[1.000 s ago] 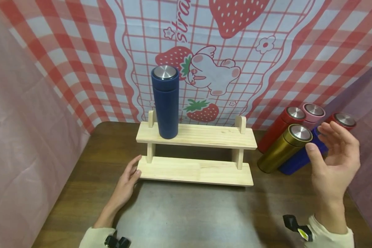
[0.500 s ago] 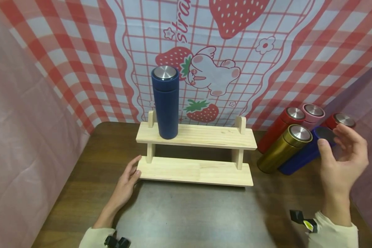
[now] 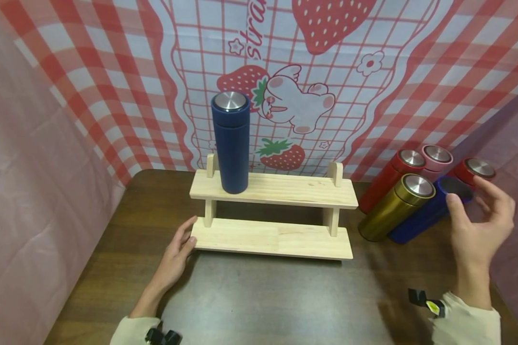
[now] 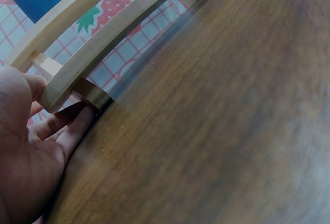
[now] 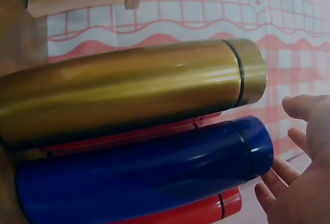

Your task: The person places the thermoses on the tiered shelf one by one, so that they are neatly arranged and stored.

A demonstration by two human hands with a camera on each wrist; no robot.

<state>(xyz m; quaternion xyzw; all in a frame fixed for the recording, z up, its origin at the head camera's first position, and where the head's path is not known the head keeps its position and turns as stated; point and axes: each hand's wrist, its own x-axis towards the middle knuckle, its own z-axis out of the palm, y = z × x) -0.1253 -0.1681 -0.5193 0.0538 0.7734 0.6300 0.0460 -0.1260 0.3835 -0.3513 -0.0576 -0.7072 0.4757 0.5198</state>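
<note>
A: Where is the right hand (image 3: 479,230)?

B: At about four o'clock on the table (image 3: 263,297), raised, fingers spread apart and gently curved, gripping nothing. Its thumb tip sits just beside the dark cap end of the blue flask (image 3: 418,218). The wrist view shows the fingers (image 5: 273,175) close to that cap but with a gap between; I see no contact.

A: And the blue flask itself?

B: It leans among a cluster at three o'clock, base on the table, cap end raised toward the backdrop (image 3: 311,62). The gold flask (image 3: 394,207) lies just beside it on the nine o'clock side, touching or nearly so. A red flask (image 3: 386,179) and a pink flask (image 3: 435,158) lean behind them, toward twelve o'clock, and another red flask (image 3: 472,171) is at the far three o'clock edge, just above the fingertips.

A: The left hand (image 3: 174,258)?

B: At about eight o'clock, flat and relaxed on the table, fingers straight, their tips touching the nine o'clock end of the wooden shelf's (image 3: 276,191) lower board. The wrist camera shows the fingers (image 4: 62,126) against the corner of that board. It holds nothing.

A: Anything on the shelf?

B: A dark blue flask (image 3: 230,143) stands upright on the upper board, near its nine o'clock end, well apart from both hands.
</note>
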